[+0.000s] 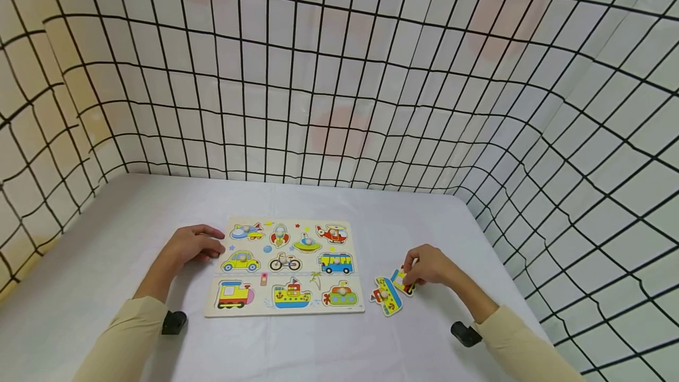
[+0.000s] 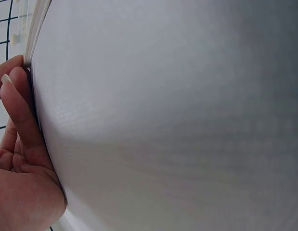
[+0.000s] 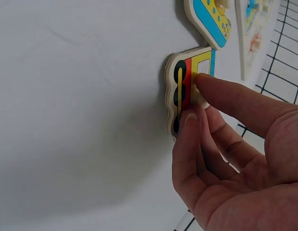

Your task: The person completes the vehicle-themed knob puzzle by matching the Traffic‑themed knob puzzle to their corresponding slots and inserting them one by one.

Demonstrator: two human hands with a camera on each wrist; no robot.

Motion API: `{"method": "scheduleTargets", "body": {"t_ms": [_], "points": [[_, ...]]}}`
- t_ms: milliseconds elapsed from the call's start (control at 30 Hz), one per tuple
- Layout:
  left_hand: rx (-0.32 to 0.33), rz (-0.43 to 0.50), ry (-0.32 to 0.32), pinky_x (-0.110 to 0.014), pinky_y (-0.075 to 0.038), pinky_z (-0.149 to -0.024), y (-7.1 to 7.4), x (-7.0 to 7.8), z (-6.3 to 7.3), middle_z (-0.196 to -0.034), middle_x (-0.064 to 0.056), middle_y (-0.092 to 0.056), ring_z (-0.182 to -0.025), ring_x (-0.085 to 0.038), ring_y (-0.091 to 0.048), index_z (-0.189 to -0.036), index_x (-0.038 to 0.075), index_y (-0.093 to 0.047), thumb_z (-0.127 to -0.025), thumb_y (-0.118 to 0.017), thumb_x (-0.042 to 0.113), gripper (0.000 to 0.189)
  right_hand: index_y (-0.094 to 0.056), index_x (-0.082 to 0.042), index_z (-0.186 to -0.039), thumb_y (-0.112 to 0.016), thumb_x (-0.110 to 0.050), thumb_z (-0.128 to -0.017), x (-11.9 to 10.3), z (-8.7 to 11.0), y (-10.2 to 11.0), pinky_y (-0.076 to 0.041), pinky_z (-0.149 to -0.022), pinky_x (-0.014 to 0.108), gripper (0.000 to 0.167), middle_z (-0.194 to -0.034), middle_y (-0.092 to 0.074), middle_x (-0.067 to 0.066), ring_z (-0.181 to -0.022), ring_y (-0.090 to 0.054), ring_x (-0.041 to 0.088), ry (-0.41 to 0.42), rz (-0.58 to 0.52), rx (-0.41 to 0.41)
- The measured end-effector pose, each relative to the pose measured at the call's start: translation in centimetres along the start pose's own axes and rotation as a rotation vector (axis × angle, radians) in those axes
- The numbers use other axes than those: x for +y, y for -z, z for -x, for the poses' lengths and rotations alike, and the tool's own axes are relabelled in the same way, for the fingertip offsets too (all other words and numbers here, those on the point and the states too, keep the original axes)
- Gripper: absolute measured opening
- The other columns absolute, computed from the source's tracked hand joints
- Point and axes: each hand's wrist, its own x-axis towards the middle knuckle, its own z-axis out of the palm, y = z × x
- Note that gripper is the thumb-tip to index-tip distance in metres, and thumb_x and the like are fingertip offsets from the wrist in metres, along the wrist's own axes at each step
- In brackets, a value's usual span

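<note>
A wooden peg puzzle board [image 1: 262, 311] with vehicle pictures lies flat on the table. At its left edge rests my left hand [image 1: 195, 244], its fingers loosely bent and the fingertips at the board's side; the left wrist view shows that hand [image 2: 23, 130] low against the table. To the right of the board, my right hand [image 1: 428, 265] pinches the train puzzle piece [image 1: 399, 279] between thumb and finger. The knob is mostly hidden by the fingers in the right wrist view, where the train's wheels [image 3: 180, 94] show. Touching or nearly touching it is the boat puzzle piece [image 1: 389, 295].
White cloth covers the table [image 1: 307, 346]. A black wire grid [image 1: 318, 75] stands around the back and sides. On the board sit knobbed pieces such as the bus [image 1: 336, 263], the car [image 1: 241, 260] and the helicopter [image 1: 332, 233]. Each wrist carries a small black camera [image 1: 174, 322].
</note>
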Motion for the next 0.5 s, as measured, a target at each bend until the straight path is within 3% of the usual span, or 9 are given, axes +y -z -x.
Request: {"method": "scheduleTargets", "body": {"t_ms": [233,500], "points": [[0.001,0.002,-0.011,-0.025,-0.049,-0.061,0.2,0.1,0.3,-0.074,-0.001,-0.069,-0.068,-0.017,-0.061,-0.128,0.000,-0.063,-0.087,-0.075,0.019,0.047,-0.067,-0.009,-0.084,-0.084,-0.011,-0.076,-1.6,-0.5,1.0,-0.049,-0.061,0.027,0.019,-0.081,-0.067,0.003,-0.069,-0.060,0.017,0.059,-0.015,0.027],[-0.003,0.003,-0.007,-0.025,-0.050,-0.061,0.0,0.1,0.1,-0.076,-0.002,-0.069,-0.069,-0.018,-0.062,-0.128,0.000,-0.063,-0.086,-0.075,0.019,0.048,-0.068,-0.009,-0.086,-0.084,-0.012,-0.078,-6.0,-0.8,0.2,-0.049,-0.062,0.027,0.018,-0.081,-0.068,0.003,-0.069,-0.061,0.017,0.122,-0.037,0.046]]}}
